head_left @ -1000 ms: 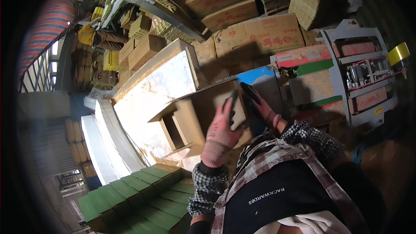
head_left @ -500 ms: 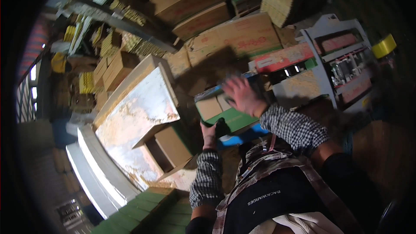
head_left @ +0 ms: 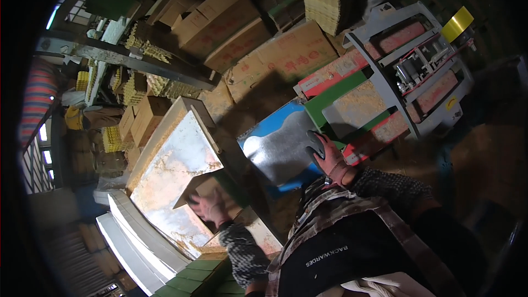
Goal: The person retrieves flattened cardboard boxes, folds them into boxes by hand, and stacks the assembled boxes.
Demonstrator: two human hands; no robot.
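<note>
My left hand point(head_left: 209, 209), in a pinkish work glove, reaches over the open cardboard box point(head_left: 234, 191) on the worn table, fingers spread. The box has a green outer side and a raised brown flap; whether my fingers touch it I cannot tell. My right hand point(head_left: 329, 157), in a pinkish glove with dark grey fingers, is at the near end of a green box point(head_left: 314, 118) with nothing gripped. That box sits between the red side belts point(head_left: 335, 74) of a box-taping machine. A blue-edged metal plate point(head_left: 280, 146) lies before it.
The machine's grey frame point(head_left: 379, 80) carries a yellow tape roll point(head_left: 457, 23) at the right. Large cardboard cartons point(head_left: 283, 58) and stacked egg trays point(head_left: 324, 0) stand at the back. Green flat pieces point(head_left: 190, 278) lie at the lower left, by the table point(head_left: 165, 195).
The green box has moved right off the metal plate into the machine. My left hand has left it and gone left to the open cardboard box; my right hand has dropped lower.
</note>
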